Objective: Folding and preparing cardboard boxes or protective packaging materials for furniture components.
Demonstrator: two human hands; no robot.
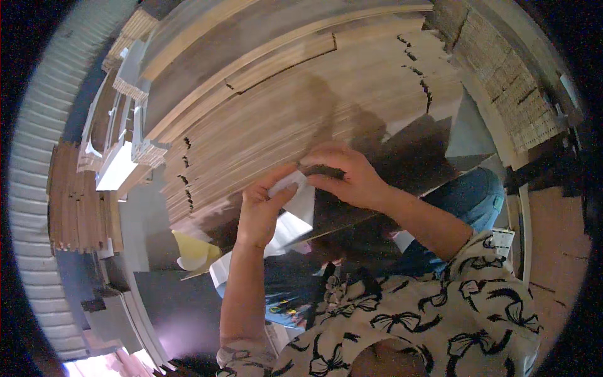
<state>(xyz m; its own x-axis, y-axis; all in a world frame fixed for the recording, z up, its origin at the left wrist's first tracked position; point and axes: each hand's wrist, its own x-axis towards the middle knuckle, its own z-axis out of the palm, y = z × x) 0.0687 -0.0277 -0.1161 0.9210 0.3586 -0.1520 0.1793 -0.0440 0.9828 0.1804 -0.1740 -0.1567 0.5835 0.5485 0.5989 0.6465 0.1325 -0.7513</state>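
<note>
A white paper sheet (304, 207) is pinched between the thumb and fingers of my left hand (259, 204), in front of my body. My right hand (352, 179) comes in from the right. Its thumb and index finger meet the sheet's upper corner, with the other fingers curled. Below the left hand, more white paper (286, 234) slants down toward my lap; whether it joins the held sheet I cannot tell. Just beyond both hands rises a large stack of flat brown cardboard (264, 132), its layered edges facing me.
Bundled cardboard (502, 81) stands at the right, and upright cardboard sheets (81, 198) at the left. A yellow paper piece (196, 247) lies left of my forearm, near a dark panel (176, 308). A grey corrugated wall (41, 188) runs along the far left.
</note>
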